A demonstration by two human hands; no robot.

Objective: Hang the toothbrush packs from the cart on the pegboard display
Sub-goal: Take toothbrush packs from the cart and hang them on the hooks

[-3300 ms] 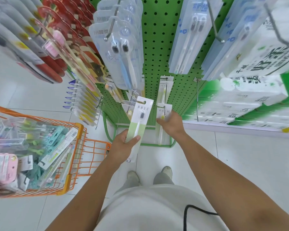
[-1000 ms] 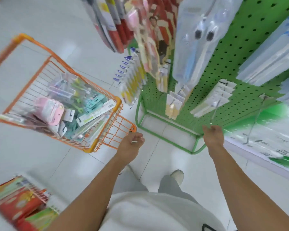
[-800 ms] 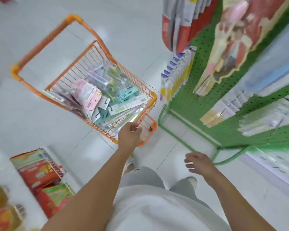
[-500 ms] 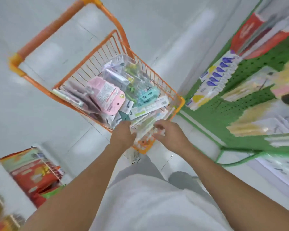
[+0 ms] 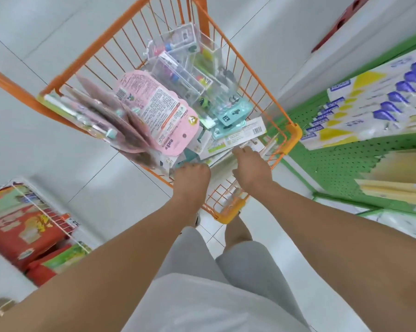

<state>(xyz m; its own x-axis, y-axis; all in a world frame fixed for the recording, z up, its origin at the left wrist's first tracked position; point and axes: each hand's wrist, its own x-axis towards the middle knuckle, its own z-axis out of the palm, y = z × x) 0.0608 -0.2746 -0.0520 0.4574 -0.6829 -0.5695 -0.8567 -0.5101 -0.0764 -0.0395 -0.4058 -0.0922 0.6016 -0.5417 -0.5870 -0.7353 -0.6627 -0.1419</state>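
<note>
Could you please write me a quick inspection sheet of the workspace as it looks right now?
Surface: pale tiled floor; no table in view.
Job's things: orange wire cart holds a loose heap of packs, among them a pink card pack, teal packs and a long white-green pack; green pegboard at right with packs already hung.
Clutter: clear plastic boxes at the far end of the cart.
Hands: left hand fingers curled into the packs at the cart's near edge; right hand reaching onto the long packs; what each grips is hidden.
Cables: nothing seen.
Surroundings: white wire rack with red and green goods, lower left.
</note>
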